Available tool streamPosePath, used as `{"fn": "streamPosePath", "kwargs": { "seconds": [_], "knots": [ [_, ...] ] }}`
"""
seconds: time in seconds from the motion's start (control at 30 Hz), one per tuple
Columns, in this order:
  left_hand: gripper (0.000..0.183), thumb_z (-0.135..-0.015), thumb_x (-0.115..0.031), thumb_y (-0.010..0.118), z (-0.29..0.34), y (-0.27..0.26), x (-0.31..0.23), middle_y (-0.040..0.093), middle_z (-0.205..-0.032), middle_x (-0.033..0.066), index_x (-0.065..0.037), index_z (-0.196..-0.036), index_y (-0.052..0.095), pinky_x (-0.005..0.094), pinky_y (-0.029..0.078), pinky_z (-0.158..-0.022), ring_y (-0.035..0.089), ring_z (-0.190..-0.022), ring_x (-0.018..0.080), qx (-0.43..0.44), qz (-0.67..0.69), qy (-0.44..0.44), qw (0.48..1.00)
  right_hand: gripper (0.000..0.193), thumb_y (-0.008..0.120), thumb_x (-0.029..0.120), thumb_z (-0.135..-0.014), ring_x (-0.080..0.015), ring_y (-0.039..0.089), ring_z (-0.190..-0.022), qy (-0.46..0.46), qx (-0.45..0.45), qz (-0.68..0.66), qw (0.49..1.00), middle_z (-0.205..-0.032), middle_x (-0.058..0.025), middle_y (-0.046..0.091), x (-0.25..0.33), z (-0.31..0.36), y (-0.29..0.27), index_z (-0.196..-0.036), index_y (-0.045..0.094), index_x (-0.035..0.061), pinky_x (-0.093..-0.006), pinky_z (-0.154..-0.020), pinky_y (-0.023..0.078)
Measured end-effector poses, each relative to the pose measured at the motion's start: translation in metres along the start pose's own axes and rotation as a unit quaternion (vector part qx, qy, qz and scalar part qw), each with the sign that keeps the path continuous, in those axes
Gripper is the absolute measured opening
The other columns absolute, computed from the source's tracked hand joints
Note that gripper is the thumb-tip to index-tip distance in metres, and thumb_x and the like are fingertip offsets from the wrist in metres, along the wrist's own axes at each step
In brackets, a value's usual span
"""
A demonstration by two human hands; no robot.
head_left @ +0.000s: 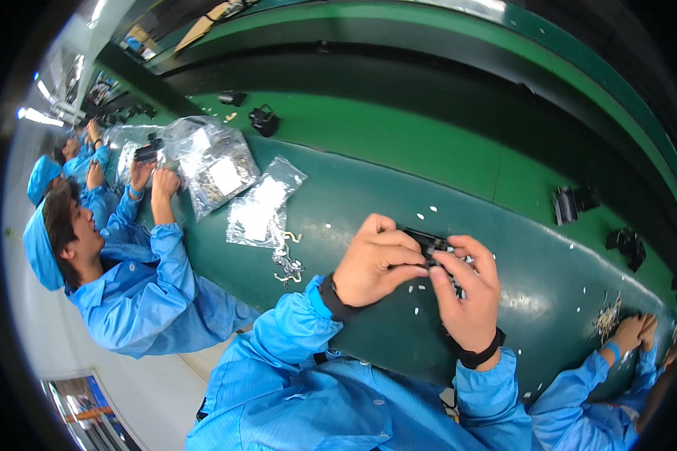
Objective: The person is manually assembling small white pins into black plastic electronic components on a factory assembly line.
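Blue sleeves (293, 331) lead to a left hand (374, 261) and right hand (468, 293), both with fingers pinched closed on a black part (426, 239) over the tabletop (346, 192), between its near and far edges, where uneven fingertip pressure could make it slip among scattered white bits (432, 209).

No word, number or sign can be read here. The big clear bag (237, 154) shows white labels (224, 176), but whatever is printed there is too small and unclear for reading. The smaller clear bag (289, 180), just beside it, shows a white sheet (259, 214), and on this one also I cannot make out any letter. The co-worker's blue jacket (139, 308) at the left carries a small pale mark (132, 267), too blurred to tell.
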State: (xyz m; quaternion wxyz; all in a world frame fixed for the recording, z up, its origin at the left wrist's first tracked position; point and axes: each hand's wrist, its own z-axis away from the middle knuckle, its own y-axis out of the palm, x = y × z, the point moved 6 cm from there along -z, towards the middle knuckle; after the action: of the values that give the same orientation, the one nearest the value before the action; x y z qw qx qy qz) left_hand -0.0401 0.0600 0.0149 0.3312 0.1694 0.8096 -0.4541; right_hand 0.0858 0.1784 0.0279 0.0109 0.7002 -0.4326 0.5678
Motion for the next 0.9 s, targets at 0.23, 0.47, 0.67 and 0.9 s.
{"fn": "streamPosePath", "kwargs": {
  "seconds": [0.23, 0.47, 0.67, 0.9],
  "knots": [
    [0.037, -0.081, -0.005, 0.075, 0.009, 0.007, -0.011, 0.068, -0.117, 0.0024, -0.013, -0.117, 0.072, 0.0376, 0.049, -0.088, 0.059, -0.097, 0.0262, -0.011, 0.095, 0.051, 0.994, 0.05, 0.068, -0.004, -0.089, -0.0194, 0.059, -0.116, 0.132, 0.063, -0.318, 0.937, -0.135, -0.0119, 0.054, -0.029, 0.004, 0.016, -0.136, 0.053, -0.0035, -0.0301, -0.091, 0.054],
    [0.042, -0.088, -0.002, 0.067, 0.011, -0.004, 0.006, 0.064, -0.124, 0.01, -0.007, -0.13, 0.065, 0.0259, 0.052, -0.064, 0.066, -0.087, 0.0141, -0.061, 0.267, -0.048, 0.961, 0.046, 0.074, 0.008, -0.086, -0.0275, 0.066, -0.107, 0.032, 0.041, 0.128, 0.99, -0.123, -0.0179, 0.064, -0.022, -0.102, -0.035, -0.128, 0.06, -0.0018, -0.0323, -0.088, 0.054],
    [0.027, -0.091, -0.012, 0.067, 0.008, 0.008, -0.007, 0.07, -0.106, 0.0079, -0.003, -0.117, 0.07, 0.0281, 0.052, -0.061, 0.066, -0.079, 0.0152, 0.008, 0.293, 0.017, 0.956, 0.056, 0.078, 0.012, -0.081, -0.0369, 0.063, -0.116, -0.001, 0.109, 0.225, 0.968, -0.127, -0.0228, 0.063, -0.139, -0.181, -0.03, -0.132, 0.057, 0.0001, -0.0402, -0.098, 0.051],
    [0.03, -0.089, -0.008, 0.067, 0.016, 0.006, -0.025, 0.07, -0.105, 0.0099, -0.003, -0.118, 0.07, 0.0283, 0.051, -0.067, 0.065, -0.079, 0.0168, 0.052, 0.383, 0.049, 0.921, 0.08, 0.083, 0.013, -0.075, -0.0415, 0.047, -0.134, -0.002, 0.084, 0.287, 0.954, -0.146, -0.0282, 0.045, -0.127, -0.168, -0.053, -0.145, 0.046, 0.0005, -0.0428, -0.11, 0.043]
  ]
}}
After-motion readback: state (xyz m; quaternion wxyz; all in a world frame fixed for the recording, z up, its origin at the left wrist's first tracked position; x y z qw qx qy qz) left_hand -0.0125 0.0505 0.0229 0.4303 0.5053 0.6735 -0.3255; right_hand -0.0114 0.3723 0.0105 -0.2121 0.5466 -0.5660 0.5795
